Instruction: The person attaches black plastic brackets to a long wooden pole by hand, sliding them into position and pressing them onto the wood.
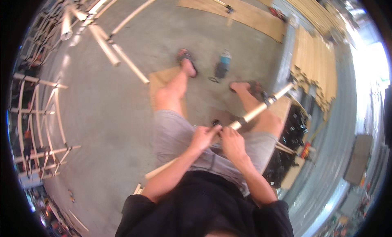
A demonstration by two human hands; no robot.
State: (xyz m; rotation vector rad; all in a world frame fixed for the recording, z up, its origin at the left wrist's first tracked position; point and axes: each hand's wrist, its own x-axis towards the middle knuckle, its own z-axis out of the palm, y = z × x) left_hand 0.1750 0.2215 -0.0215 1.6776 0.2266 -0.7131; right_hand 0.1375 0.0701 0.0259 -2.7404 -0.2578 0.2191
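A pale cream pipe [256, 111] lies slantwise over my lap, its far end raised to the right beyond my knee. Black joints [241, 121] are spaced along it. My left hand [203, 137] is closed at the pipe's middle, thumb and fingers pinching a small black fitting [216, 122]. Right beside it, my right hand [232, 144] has its fingers closed around the pipe; what lies under the fingertips is hidden and blurred. The pipe's near end [161, 169] comes out below my left forearm.
Frames of jointed pipes [38, 111] stand at the left and far left. A blue-topped bottle [222, 65] in a dark sleeve is on the floor between my feet. At right are black fittings [292, 129] in a heap, stacked pipes [314, 61] and wrapped grey lengths [339, 127].
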